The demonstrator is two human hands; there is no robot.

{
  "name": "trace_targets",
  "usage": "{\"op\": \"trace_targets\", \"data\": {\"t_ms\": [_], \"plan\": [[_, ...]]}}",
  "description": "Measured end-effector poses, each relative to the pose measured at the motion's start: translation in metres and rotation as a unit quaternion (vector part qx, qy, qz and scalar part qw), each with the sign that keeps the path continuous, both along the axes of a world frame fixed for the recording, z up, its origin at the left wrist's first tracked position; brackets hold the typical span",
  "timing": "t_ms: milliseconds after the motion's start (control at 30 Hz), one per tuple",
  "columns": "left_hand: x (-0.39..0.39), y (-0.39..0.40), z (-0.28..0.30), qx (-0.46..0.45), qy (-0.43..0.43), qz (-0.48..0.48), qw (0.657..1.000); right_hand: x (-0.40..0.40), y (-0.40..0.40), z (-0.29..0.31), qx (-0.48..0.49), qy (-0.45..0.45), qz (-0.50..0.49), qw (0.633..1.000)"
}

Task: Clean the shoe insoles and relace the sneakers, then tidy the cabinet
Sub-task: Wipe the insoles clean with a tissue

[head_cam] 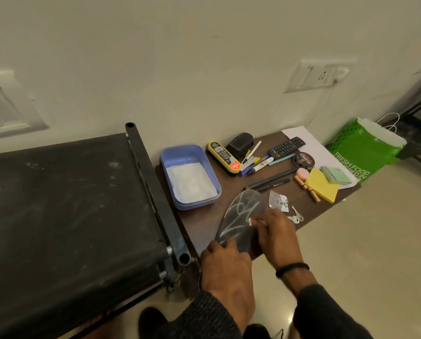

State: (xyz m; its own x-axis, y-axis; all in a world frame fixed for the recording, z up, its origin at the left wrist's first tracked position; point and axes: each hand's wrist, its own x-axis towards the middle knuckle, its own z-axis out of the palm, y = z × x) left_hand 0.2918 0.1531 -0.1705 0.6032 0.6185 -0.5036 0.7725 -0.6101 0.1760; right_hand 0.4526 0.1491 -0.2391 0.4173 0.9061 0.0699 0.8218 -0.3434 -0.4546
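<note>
Insole [238,217] lies near front edge of tabletop [309,206], streaked white. Left hand [223,259] pinches heel end, pinning it. Right hand [274,232] grips white wipe [251,221], fingers curled. I judge: press flat, long strokes heel to toe, keep heel anchored.

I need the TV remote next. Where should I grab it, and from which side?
Take the remote across its long sides near the middle, from above. It lies flat on the table, its wall-side end on white paper. A teal pen lies close along its near side, so reach from the paper end.
</note>
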Motion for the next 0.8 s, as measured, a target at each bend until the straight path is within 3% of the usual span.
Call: {"op": "trace_targets", "data": {"t_ms": [100, 267, 467, 700, 800], "plan": [[0.0, 0.0, 0.001, -0.006, -0.016, 0.007, 1.0, 0.007, 0.007, 0.0, 0.01, 0.003, -0.039, 0.999], [0.002, 0.006, 0.004, -0.004, -0.04, 0.032, 0.999, -0.012, -0.026, 0.001, -0.01, -0.017, 0.066, 0.998], [0.008, 0.004, 0.01, 0.005, -0.016, 0.027, 0.999, 0.025, 0.035, -0.001, 0.009, 0.038, -0.036, 0.999], [0.005, 0.007, 0.007, -0.02, -0.044, 0.045, 0.998, -0.002, -0.014, 0.005, -0.033, 0.001, 0.152, 0.988], [-0.003, 0.005, 0.001, -0.016, -0.084, 0.059, 0.995, 0.029, 0.029, 0.018, -0.032, 0.005, 0.087, 0.996]]}}
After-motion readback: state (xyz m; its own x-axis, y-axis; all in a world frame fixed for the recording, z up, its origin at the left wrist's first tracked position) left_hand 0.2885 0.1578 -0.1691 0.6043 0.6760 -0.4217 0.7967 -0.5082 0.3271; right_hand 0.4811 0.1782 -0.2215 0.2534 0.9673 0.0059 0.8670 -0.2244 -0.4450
